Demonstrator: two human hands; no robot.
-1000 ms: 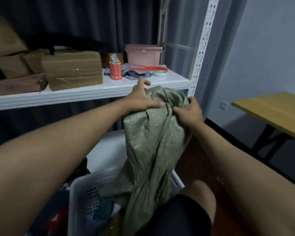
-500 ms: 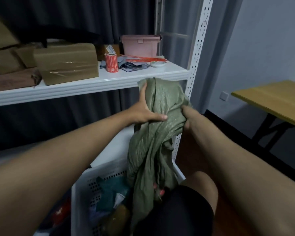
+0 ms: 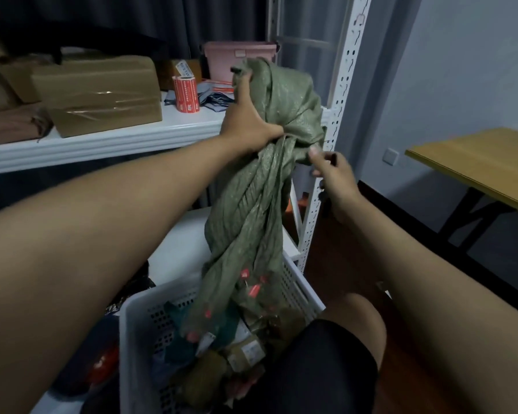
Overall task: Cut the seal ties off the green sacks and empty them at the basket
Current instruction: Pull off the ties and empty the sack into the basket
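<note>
One green sack [image 3: 260,186] hangs at the centre of the frame, bunched and crumpled, its lower end trailing down into the white perforated basket [image 3: 138,321] at the bottom centre. Small red tags show on the lower folds of the fabric. The left hand [image 3: 248,121] grips the gathered upper part of the sack, its fingers [image 3: 271,134] curled tight round the cloth and the thumb lying up along the fabric. The right hand [image 3: 334,174] sits just to the right of the sack; its thumb and forefinger meet at a fold of the cloth, though whether they actually pinch it cannot be told. Inside the basket lie several parcels [image 3: 245,351] in brown and dark green wrapping with white labels. A bare knee and black shorts fill the lower right beside the basket. Behind, in the upper left, a white shelf [image 3: 102,141] carries a taped cardboard box [image 3: 102,94], a red label roll [image 3: 186,94] and a pink bin [image 3: 237,59]. A yellow worktop [image 3: 476,162] stands at the right edge.
</note>
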